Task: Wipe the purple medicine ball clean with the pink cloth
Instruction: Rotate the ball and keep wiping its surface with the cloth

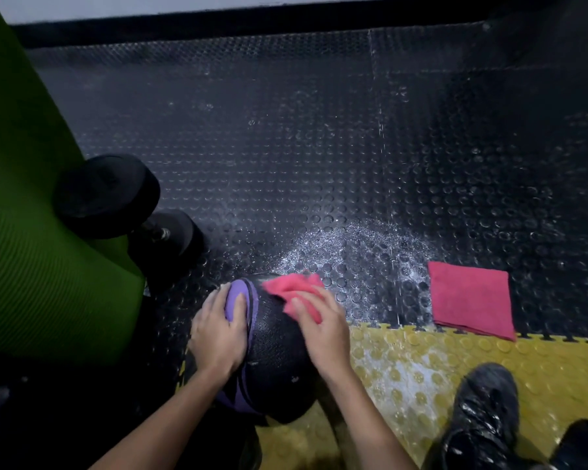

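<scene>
Purple medicine ball [272, 337] sat under my left hand [218, 334], fingers flat on it; my right hand [323, 329] pressed the pink cloth [287, 287] against it, fingers seemingly straight through the blur.

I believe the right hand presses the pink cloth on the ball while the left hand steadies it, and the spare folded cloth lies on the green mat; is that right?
Not quite: the head view shows the spare folded cloth on the black studded floor, right of the ball, not on the green mat. The rest stands.
</scene>
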